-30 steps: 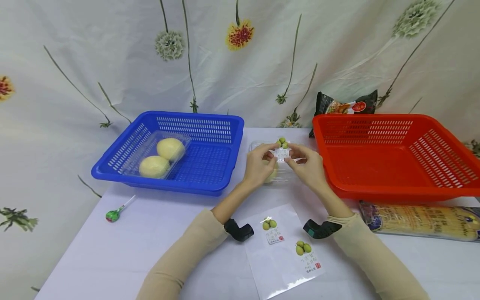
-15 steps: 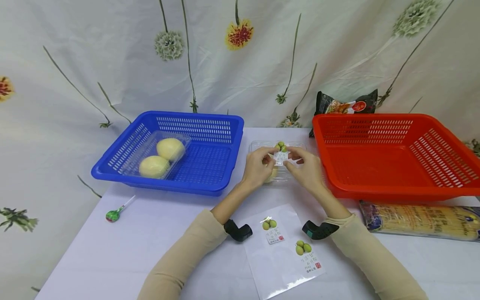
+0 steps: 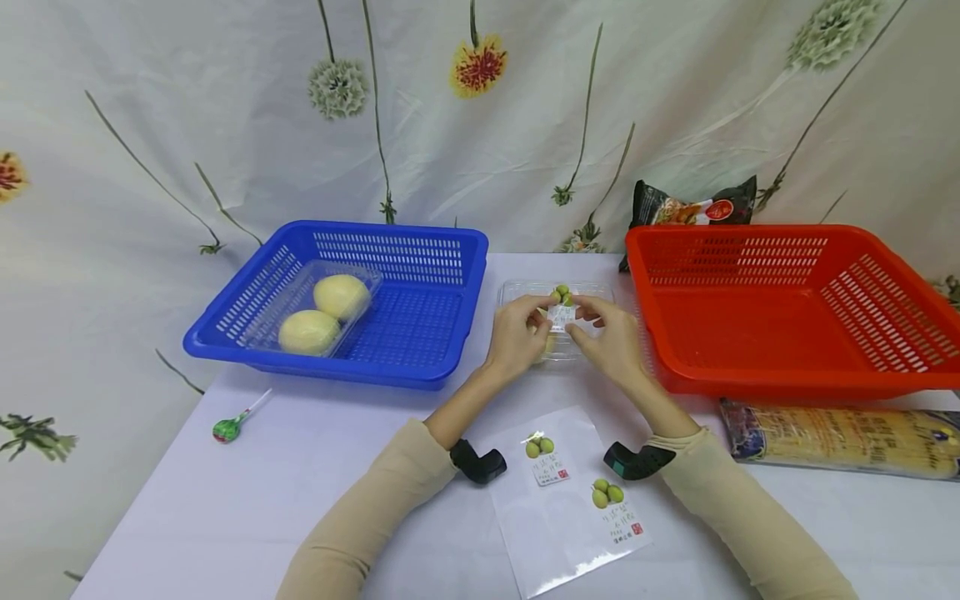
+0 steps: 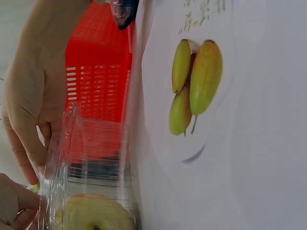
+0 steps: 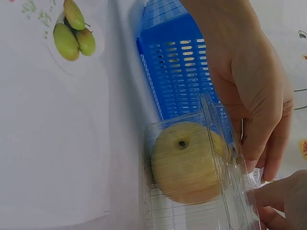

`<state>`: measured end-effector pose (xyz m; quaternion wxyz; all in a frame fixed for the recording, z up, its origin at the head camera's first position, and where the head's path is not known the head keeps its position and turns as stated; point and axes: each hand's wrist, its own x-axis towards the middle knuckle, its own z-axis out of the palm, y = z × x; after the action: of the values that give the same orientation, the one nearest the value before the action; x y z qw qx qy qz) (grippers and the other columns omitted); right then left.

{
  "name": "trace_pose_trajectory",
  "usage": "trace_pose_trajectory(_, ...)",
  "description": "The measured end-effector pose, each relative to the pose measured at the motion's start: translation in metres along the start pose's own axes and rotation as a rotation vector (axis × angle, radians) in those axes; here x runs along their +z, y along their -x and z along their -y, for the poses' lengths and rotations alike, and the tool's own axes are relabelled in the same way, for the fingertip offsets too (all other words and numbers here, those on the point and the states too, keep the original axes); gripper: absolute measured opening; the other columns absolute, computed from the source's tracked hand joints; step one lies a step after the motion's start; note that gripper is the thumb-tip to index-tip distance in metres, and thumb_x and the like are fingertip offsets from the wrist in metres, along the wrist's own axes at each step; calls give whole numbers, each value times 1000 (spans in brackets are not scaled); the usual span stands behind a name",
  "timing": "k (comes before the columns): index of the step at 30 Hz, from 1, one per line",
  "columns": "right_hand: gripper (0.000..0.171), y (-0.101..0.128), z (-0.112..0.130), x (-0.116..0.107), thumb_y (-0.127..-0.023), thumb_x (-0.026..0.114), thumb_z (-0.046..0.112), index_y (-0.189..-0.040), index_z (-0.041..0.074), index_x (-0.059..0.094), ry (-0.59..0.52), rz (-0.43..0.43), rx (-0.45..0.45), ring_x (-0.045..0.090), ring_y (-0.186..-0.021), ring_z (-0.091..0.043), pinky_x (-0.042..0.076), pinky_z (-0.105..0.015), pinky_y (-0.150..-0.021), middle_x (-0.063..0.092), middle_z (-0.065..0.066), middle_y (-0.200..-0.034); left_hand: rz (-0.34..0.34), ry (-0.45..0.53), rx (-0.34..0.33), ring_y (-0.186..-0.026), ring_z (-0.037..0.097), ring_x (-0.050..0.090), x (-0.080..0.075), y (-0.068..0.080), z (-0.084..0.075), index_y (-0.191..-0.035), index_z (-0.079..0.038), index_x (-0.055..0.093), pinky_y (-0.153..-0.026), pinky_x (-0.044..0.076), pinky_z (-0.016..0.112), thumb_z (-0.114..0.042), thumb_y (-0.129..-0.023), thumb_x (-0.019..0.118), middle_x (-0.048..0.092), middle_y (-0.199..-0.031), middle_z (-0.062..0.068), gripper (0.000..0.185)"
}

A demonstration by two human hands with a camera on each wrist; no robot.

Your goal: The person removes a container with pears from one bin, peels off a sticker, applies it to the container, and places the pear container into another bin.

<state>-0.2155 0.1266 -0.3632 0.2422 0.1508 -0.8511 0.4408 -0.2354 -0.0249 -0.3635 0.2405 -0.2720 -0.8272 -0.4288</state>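
A small printed sticker [image 3: 562,317] with green fruit at its top lies on or just above the lid of a clear plastic fruit box [image 3: 517,290]; whether it fully touches is unclear. My left hand [image 3: 517,335] pinches its left side with thumb and index finger. On its right side my right hand [image 3: 613,337] pinches it likewise. Inside the box is a pale yellow round fruit [image 5: 184,163], partly hidden by my left hand in the head view. The left wrist view shows my right hand [image 4: 41,72] at the lid's edge, the sticker mostly hidden.
Nearer the body lies a sheet [image 3: 547,550] bearing two more fruit stickers. A blue basket [image 3: 405,333] at left holds another fruit box [image 3: 309,332]. At right stand a red basket [image 3: 742,333] and a noodle pack [image 3: 847,442]. A lollipop [image 3: 227,430] lies far left.
Both hands have brought the sticker slightly down toward the box lid over the last second. In the last half second they have stayed almost still. Baskets, sheet and box have not moved.
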Motion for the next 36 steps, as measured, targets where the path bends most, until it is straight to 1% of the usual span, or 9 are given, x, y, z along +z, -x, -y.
trace_pose_trajectory(5,34,1,-1,1,-73,71,-5,-106,-9,65,25,-4,-13,63,-82,-36,53,-46,-73,67,-21,-83,-2,-16,-7,-65,21,62,1,0,-1,-99,5,70,-62,50,28,14,-70,61,69,-83,14,31)
trace_pose_trajectory(9,32,1,-1,2,-74,71,-5,-105,-9,66,49,15,-13,63,-82,-36,52,-46,-73,67,-21,-84,20,-52,-23,-69,22,63,1,1,-2,-100,4,69,-65,50,30,12,-71,63,70,-88,15,30)
trace_pose_trajectory(12,30,0,-1,1,-75,70,-3,-105,-8,66,70,48,-6,62,-84,-36,52,-46,-74,67,-22,-88,56,-94,-57,-80,25,63,0,1,-3,-100,3,70,-76,49,33,9,-73,66,70,-95,14,28)
trace_pose_trajectory(15,28,-1,0,-1,-76,70,-2,-103,-8,66,89,82,4,61,-86,-37,52,-47,-76,67,-23,-93,99,-136,-109,-94,27,59,-1,0,-5,-101,-1,70,-87,42,39,4,-75,68,70,-101,11,26)
trace_pose_trajectory(18,27,-2,1,-2,-77,70,-1,-103,-8,67,112,108,15,60,-87,-38,52,-47,-76,66,-24,-98,135,-166,-152,-106,28,55,-3,0,-6,-102,-4,71,-93,35,43,0,-77,69,69,-106,9,25)
trace_pose_trajectory(23,27,-2,2,-3,-78,69,0,-104,-7,68,148,133,18,59,-89,-37,51,-47,-74,66,-24,-99,171,-167,-150,-118,31,54,-6,-1,-4,-101,-2,70,-104,31,50,-2,-77,70,68,-110,12,24)
trace_pose_trajectory(28,26,-3,5,-3,-79,68,1,-103,-7,68,166,158,23,58,-90,-38,49,-47,-75,65,-25,-101,228,-164,-154,-122,32,51,-10,-2,0,-103,-2,69,-107,26,55,-4,-80,69,64,-117,15,23)
trace_pose_trajectory(30,26,-3,6,-3,-79,68,1,-104,-8,68,173,169,34,57,-90,-38,47,-47,-76,64,-25,-102,253,-171,-159,-122,31,51,-11,-3,1,-104,-2,70,-108,26,54,-5,-81,69,63,-120,15,23)
trace_pose_trajectory(36,23,-6,7,-2,-80,67,2,-101,-8,68,206,188,40,54,-100,-41,40,-51,-89,62,-27,-102,313,-204,-164,-122,30,49,-13,-7,3,-108,-4,70,-107,28,48,-9,-82,67,60,-125,15,26)
